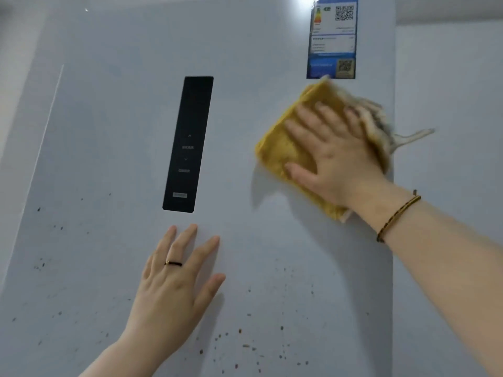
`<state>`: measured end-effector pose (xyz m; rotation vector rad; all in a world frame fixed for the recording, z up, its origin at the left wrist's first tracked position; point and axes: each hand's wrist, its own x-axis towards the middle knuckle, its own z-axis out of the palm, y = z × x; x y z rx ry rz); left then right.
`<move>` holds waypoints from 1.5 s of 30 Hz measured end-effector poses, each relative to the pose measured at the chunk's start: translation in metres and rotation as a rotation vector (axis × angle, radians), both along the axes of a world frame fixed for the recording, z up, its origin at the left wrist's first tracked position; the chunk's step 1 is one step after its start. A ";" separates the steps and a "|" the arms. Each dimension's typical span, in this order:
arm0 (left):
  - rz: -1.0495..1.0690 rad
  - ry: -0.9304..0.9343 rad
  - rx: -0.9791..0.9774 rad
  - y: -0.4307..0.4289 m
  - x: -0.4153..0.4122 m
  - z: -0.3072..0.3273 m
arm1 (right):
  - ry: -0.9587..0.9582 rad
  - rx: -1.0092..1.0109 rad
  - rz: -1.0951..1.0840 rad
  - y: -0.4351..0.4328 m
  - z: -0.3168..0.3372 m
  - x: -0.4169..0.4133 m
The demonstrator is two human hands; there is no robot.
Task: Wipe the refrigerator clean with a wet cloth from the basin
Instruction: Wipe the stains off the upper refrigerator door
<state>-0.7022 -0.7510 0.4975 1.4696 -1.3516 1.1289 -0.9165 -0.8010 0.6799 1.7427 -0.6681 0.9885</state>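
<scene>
The pale grey refrigerator door (114, 110) fills the view. My right hand (334, 156) lies flat with straight fingers on a folded yellow cloth (280, 148), pressing it against the door's right side just below a blue energy label (332, 36). The cloth's whitish frayed edge sticks out to the right, blurred. My left hand (174, 281) rests flat on the door with spread fingers, just below the black control panel (187, 144). Dark brown specks (245, 346) dot the door's lower part, below and between both hands.
The door's right edge (394, 131) runs close to the cloth, with a pale wall (449, 77) beyond it. More small specks sit at the lower left of the door (39, 265). A thin bright line marks the door's left side (53, 110).
</scene>
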 end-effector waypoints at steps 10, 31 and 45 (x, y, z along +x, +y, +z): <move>-0.231 0.014 -0.104 0.001 -0.040 0.004 | 0.119 -0.043 0.157 -0.005 -0.082 0.010; -0.295 -0.023 0.112 -0.016 -0.111 -0.008 | -0.622 0.556 0.972 -0.022 -0.246 -0.058; -0.317 -0.011 0.054 -0.018 -0.117 -0.010 | -0.742 0.975 1.122 -0.017 -0.286 -0.067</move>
